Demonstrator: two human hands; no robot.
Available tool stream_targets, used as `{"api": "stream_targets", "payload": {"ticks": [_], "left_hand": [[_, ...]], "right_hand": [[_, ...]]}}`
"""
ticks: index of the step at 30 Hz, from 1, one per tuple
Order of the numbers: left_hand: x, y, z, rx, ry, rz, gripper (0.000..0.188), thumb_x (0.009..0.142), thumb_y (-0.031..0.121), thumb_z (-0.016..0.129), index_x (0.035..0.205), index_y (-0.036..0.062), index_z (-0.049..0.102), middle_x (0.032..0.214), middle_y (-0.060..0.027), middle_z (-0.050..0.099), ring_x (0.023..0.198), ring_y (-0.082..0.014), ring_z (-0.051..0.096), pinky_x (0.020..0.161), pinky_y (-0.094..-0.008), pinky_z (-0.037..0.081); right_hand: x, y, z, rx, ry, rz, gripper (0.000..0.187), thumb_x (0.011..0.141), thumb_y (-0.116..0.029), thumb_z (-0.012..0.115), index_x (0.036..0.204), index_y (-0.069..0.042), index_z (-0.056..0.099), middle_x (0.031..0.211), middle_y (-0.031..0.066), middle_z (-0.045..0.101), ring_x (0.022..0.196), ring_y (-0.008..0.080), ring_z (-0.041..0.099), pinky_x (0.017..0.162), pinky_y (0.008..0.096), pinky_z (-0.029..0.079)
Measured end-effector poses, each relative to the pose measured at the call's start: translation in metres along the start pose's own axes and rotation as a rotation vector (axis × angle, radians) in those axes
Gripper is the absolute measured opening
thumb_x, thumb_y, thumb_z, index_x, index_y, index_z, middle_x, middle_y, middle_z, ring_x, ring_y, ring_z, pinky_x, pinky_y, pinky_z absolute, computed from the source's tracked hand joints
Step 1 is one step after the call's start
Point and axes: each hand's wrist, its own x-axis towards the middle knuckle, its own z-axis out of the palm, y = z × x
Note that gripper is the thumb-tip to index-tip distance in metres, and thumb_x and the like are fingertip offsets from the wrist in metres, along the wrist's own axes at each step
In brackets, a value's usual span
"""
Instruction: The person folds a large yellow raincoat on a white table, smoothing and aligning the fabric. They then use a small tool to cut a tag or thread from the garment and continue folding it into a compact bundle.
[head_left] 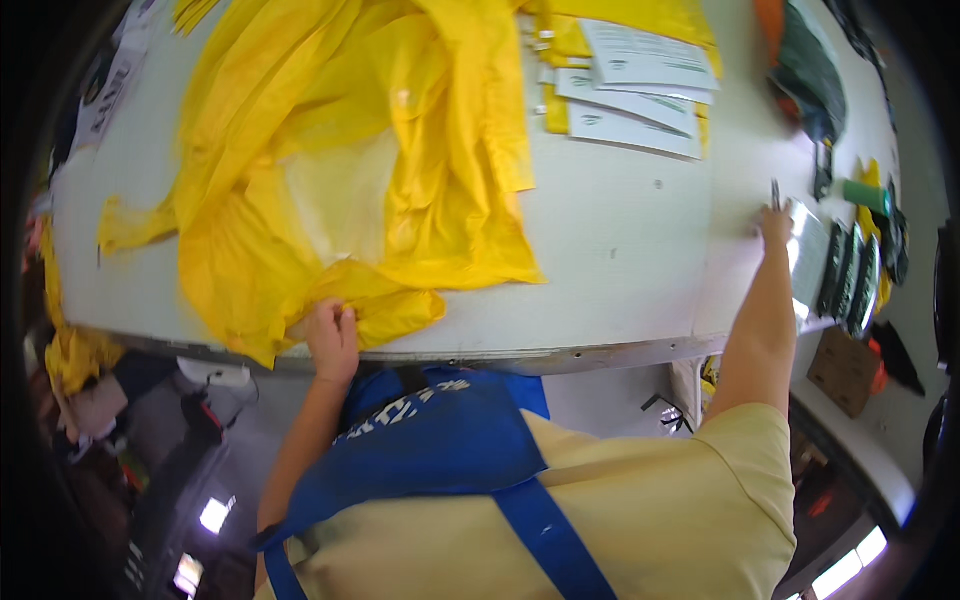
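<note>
A large crumpled yellow plastic garment (350,150) lies spread over the left half of a white table (620,240). My left hand (333,338) rests at the table's near edge and pinches the garment's lower hem. My right arm stretches far out to the right. My right hand (776,222) is at a small dark thin tool (774,193) next to a stack of shiny clear packets (808,255); whether the fingers grip the tool is unclear.
Flat yellow packets with white printed cards (640,90) lie at the table's back. Dark green and black items (850,270) line the right side, with a green and orange bundle (805,70) beyond. A cardboard box (845,370) sits lower right.
</note>
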Motion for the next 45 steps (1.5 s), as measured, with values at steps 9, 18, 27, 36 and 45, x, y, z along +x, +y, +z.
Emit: {"api": "stream_targets", "payload": {"ticks": [9, 18, 27, 36, 45], "left_hand": [[0.009, 0.011, 0.001, -0.293, 0.064, -0.094, 0.010, 0.090, 0.013, 0.057, 0.097, 0.0059, 0.058, 0.082, -0.0109, 0.062, 0.072, -0.0259, 0.058, 0.068, -0.0371, 0.044], [-0.001, -0.002, 0.010, -0.607, 0.001, -0.239, 0.011, 0.092, 0.005, 0.056, 0.101, 0.0000, 0.051, 0.091, -0.0105, 0.067, 0.079, -0.0131, 0.061, 0.072, -0.0235, 0.046], [-0.001, 0.000, -0.004, -0.499, 0.101, -0.037, 0.011, 0.082, 0.008, 0.066, 0.091, 0.0056, 0.060, 0.090, -0.0070, 0.068, 0.079, -0.0218, 0.061, 0.078, -0.0318, 0.042], [-0.002, -0.006, 0.003, -0.533, 0.194, 0.140, 0.016, 0.076, 0.010, 0.070, 0.089, 0.0108, 0.060, 0.089, -0.0025, 0.069, 0.077, -0.0205, 0.062, 0.080, -0.0334, 0.039], [-0.003, -0.006, 0.002, -0.468, 0.219, 0.193, 0.020, 0.074, 0.009, 0.072, 0.088, 0.0105, 0.058, 0.091, -0.0051, 0.066, 0.083, -0.0222, 0.061, 0.079, -0.0334, 0.040]], "right_hand": [[-0.127, -0.147, -0.022, 0.886, 0.027, -0.025, 0.021, 0.096, -0.015, 0.045, 0.097, 0.002, 0.059, 0.078, 0.0066, 0.062, 0.064, 0.0125, 0.058, 0.056, 0.0252, 0.050], [-0.423, -0.386, -0.058, 0.773, -0.904, -0.552, 0.028, 0.097, -0.016, 0.049, 0.115, 0.001, 0.062, 0.085, 0.0037, 0.064, 0.075, 0.0077, 0.054, 0.068, 0.0215, 0.043], [-0.496, -0.401, -0.039, 0.252, -0.707, -1.087, 0.022, 0.084, -0.016, 0.064, 0.100, -0.001, 0.068, 0.079, 0.0148, 0.060, 0.078, 0.0320, 0.059, 0.072, 0.0393, 0.048], [-0.502, -0.402, -0.039, 0.187, -0.727, -1.060, 0.021, 0.080, -0.016, 0.066, 0.094, -0.001, 0.069, 0.080, 0.0149, 0.061, 0.079, 0.0322, 0.060, 0.074, 0.0392, 0.048], [-0.503, -0.398, -0.035, 0.242, -0.694, -0.990, 0.018, 0.079, -0.014, 0.067, 0.092, -0.002, 0.070, 0.080, 0.0142, 0.062, 0.078, 0.0302, 0.060, 0.073, 0.0375, 0.048]]}}
